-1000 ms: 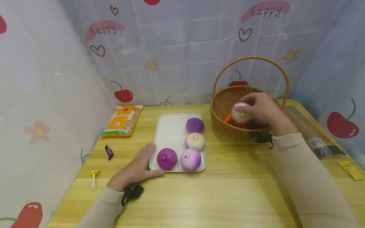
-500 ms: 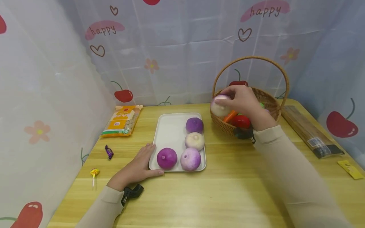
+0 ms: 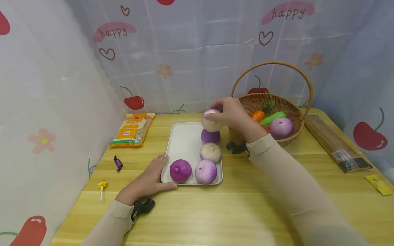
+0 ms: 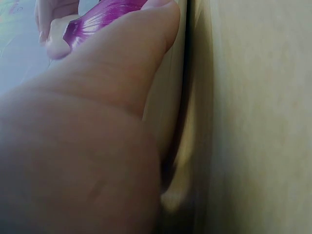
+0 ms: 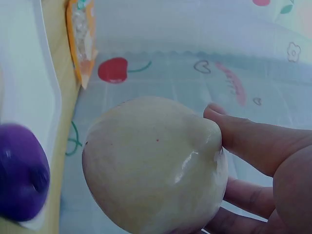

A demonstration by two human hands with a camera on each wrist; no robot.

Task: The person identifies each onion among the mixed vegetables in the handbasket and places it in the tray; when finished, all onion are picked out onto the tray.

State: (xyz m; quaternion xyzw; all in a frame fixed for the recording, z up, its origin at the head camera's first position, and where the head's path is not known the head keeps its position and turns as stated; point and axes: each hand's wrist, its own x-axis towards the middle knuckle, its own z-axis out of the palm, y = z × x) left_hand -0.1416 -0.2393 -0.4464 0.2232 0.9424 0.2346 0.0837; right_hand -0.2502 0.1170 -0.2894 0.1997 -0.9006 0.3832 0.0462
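My right hand grips a white onion with a purple tinge above the far right corner of the white tray. In the right wrist view thumb and fingers close round one side of the pale bulb. Below it on the tray's right side stand a dark purple onion, a cream one and a light purple one. A magenta onion sits at the near left corner. There my left hand rests against the tray edge, fingers extended and thumb along the front.
A wicker basket at the back right holds a light purple onion, a green vegetable and a carrot. An orange food bag, wrapped candy and lollipop lie left; a long packet lies right.
My right hand has carried the white onion left, out of the basket and across to over the tray, uncovering the basket's contents. The left hand has stayed at the tray corner.
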